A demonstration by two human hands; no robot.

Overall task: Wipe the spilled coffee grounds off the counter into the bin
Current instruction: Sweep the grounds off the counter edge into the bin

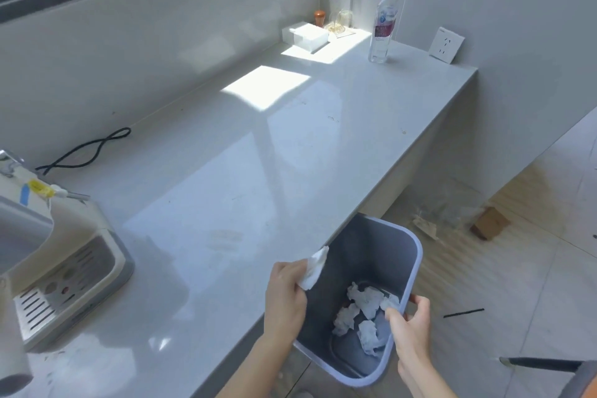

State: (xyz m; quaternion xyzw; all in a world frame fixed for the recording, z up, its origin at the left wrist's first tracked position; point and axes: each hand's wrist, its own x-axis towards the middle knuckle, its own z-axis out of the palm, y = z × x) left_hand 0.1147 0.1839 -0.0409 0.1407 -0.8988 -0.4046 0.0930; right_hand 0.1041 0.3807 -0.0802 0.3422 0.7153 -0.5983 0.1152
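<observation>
Coffee machine (pixel 58 265) at far left: cream plastic body, slotted metal drip tray, standing on the desk (pixel 258 155), a smooth, glossy pale-grey slab with a straight front edge. Behind it, black cord (pixel 87 152) lying in a loose loop.

Of the grounds, little to make out: only a few faint brownish specks (pixel 332 120) on the gloss, too small to be sure of. Most of the spill probably off the desk or caught in the paper.

Left hand (pixel 286 297) at the front edge, fingers curled and pinching a crumpled white tissue (pixel 313 268), soft and creased, poised right at the bin's mouth, likely for dropping straight in.

Bin (pixel 416 255): grey-blue plastic, rounded corners, thick rim, tilted and tucked under the desk lip as a catcher. Several wadded tissues (pixel 365 300) at the bottom.

Right hand (pixel 410 326) gripping the near rim, fingers curled over it, holding that tilt.

Far back, clear plastic bottle (pixel 384 22) with purple cap, upright by the wall.
</observation>
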